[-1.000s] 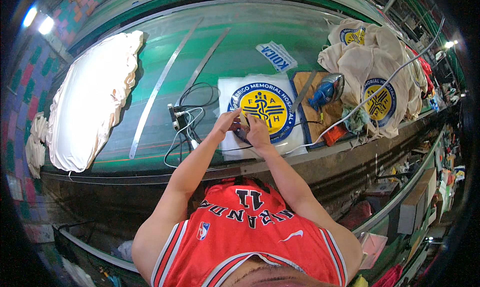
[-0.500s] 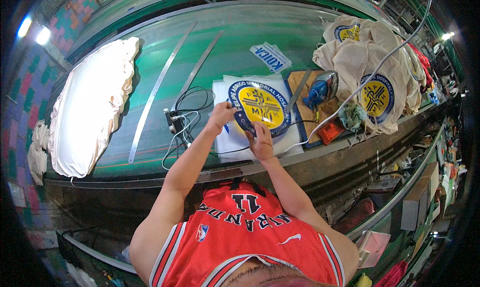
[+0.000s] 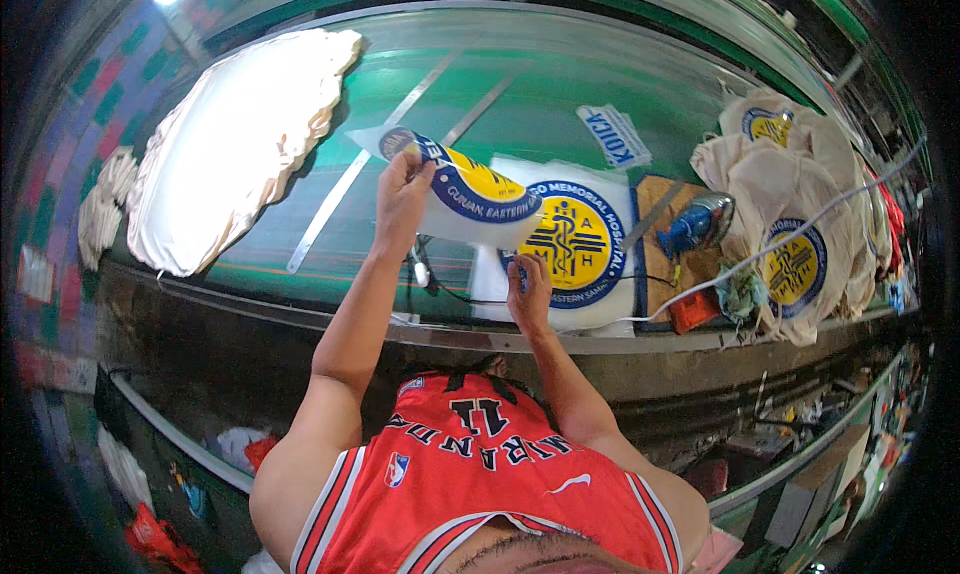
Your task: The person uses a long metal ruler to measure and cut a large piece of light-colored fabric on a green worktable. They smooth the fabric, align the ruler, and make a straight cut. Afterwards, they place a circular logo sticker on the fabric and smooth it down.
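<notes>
My left hand grips a lifted, curled translucent sheet printed with a round blue-and-yellow emblem. Beneath and right of it lies a stack of similar sheets, the top one showing the full round emblem. My right hand is at the stack's lower-left edge, fingers bent together; what they hold, if anything, is hidden. Dark and white cables run behind and below the lifted sheet. Right of the stack, a blue iron rests on a wooden board beside a red object and a crumpled greenish cloth.
The long green table carries a padded white cloth-covered form at left, two metal strips, a small printed sheet and piled cream fabric with emblems at right. A white cable crosses that pile. A lower railing runs nearer me.
My left hand has risen up and leftward, lifting the top printed sheet off the stack and uncovering another. My right hand has stayed low, shifting slightly. The view has also shifted.
</notes>
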The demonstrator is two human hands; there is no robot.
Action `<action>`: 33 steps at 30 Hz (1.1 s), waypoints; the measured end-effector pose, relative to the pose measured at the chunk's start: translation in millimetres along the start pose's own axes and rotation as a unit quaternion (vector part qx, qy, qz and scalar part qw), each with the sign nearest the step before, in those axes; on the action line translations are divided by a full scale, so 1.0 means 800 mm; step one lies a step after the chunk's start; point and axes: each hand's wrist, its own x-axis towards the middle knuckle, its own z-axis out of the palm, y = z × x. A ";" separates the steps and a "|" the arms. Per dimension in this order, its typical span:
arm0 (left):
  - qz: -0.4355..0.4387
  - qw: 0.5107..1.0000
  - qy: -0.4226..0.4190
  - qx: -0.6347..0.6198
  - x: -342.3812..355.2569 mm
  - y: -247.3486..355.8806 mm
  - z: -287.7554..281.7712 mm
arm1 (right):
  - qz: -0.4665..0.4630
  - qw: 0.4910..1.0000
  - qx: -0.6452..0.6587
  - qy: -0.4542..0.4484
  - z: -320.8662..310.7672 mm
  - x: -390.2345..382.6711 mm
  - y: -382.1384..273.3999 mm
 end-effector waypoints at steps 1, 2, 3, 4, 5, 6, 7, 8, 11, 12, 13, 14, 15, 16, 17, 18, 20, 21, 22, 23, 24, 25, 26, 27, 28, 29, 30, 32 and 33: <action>0.015 0.999 0.036 -0.003 0.000 0.003 -0.019 | -0.013 1.000 0.012 -0.012 0.012 -0.001 -0.007; 0.003 0.999 0.044 -0.005 0.001 0.008 -0.043 | -0.025 0.999 0.023 -0.026 0.024 -0.001 -0.014; 0.001 0.997 0.068 -0.038 -0.001 0.010 -0.062 | -0.041 0.998 0.042 -0.035 0.036 -0.001 -0.021; 0.000 0.993 0.092 -0.072 -0.004 0.011 -0.081 | -0.059 0.996 0.051 -0.045 0.046 -0.001 -0.029; -0.008 0.988 0.119 -0.102 -0.007 0.013 -0.098 | -0.038 0.995 0.051 -0.072 0.056 -0.003 -0.038; 0.006 0.985 0.125 -0.116 -0.011 0.016 -0.117 | -0.019 0.993 0.062 -0.096 0.065 -0.006 -0.049; -0.004 0.981 0.144 -0.131 -0.015 0.018 -0.132 | 0.001 0.990 0.069 -0.121 0.074 -0.009 -0.059; -0.009 0.976 0.160 -0.147 -0.018 0.020 -0.147 | 0.009 0.987 0.091 -0.128 0.084 -0.012 -0.069; 0.004 0.963 0.201 -0.177 -0.034 0.031 -0.188 | 0.035 0.981 0.108 -0.159 0.119 -0.021 -0.100; 0.018 0.960 0.213 -0.183 -0.040 0.036 -0.202 | 0.030 0.979 0.110 -0.171 0.132 -0.024 -0.110; 0.030 0.956 0.225 -0.188 -0.047 0.041 -0.218 | 0.032 0.976 0.112 -0.183 0.144 -0.029 -0.119; 0.032 0.958 0.231 -0.167 -0.053 0.048 -0.239 | 0.045 0.973 0.111 -0.197 0.157 -0.033 -0.129; 0.046 0.955 0.244 -0.162 -0.057 0.054 -0.259 | 0.037 0.970 0.125 -0.204 0.171 -0.038 -0.139; 0.059 0.952 0.257 -0.156 -0.062 0.060 -0.279 | 0.040 0.966 0.135 -0.215 0.184 -0.044 -0.149; 0.071 0.948 0.270 -0.150 -0.067 0.063 -0.301 | 0.052 0.960 0.153 -0.228 0.198 -0.051 -0.160; 0.100 0.947 0.266 -0.151 -0.070 0.066 -0.323 | 0.049 0.960 0.141 -0.238 0.214 -0.058 -0.172; 0.065 0.943 0.287 -0.157 -0.078 0.065 -0.368 | 0.066 0.952 0.138 -0.265 0.247 -0.073 -0.195; 0.059 0.941 0.292 -0.161 -0.081 0.063 -0.391 | 0.089 0.945 0.142 -0.280 0.263 -0.081 -0.209; 0.042 0.940 0.304 -0.147 -0.084 0.060 -0.414 | 0.119 0.936 0.150 -0.296 0.280 -0.091 -0.223; 0.040 0.940 0.299 -0.158 -0.088 0.056 -0.437 | 0.164 0.921 0.158 -0.317 0.298 -0.101 -0.237; 0.030 0.940 0.296 -0.169 -0.092 0.052 -0.459 | 0.153 0.918 0.173 -0.324 0.316 -0.110 -0.251; 0.009 0.938 0.296 -0.179 -0.095 0.047 -0.479 | 0.157 0.910 0.190 -0.334 0.332 -0.119 -0.263; 0.016 0.938 0.299 -0.175 -0.097 0.042 -0.498 | 0.163 0.902 0.205 -0.342 0.347 -0.128 -0.274; 0.022 0.938 0.298 -0.175 -0.098 0.036 -0.516 | 0.174 0.893 0.223 -0.351 0.359 -0.136 -0.281; 0.021 0.938 0.298 -0.175 -0.099 0.032 -0.534 | 0.155 0.898 0.208 -0.356 0.373 -0.142 -0.289; 0.032 0.940 0.289 -0.178 -0.099 0.028 -0.550 | 0.142 0.901 0.195 -0.360 0.387 -0.144 -0.295; 0.019 0.939 0.295 -0.179 -0.095 0.025 -0.566 | 0.153 0.899 0.177 -0.370 0.399 -0.145 -0.300; 0.022 0.942 0.281 -0.182 -0.086 0.021 -0.592 | 0.154 0.908 0.153 -0.359 0.416 -0.140 -0.306; 0.009 0.942 0.279 -0.187 -0.081 0.020 -0.599 | 0.175 0.905 0.147 -0.358 0.421 -0.138 -0.307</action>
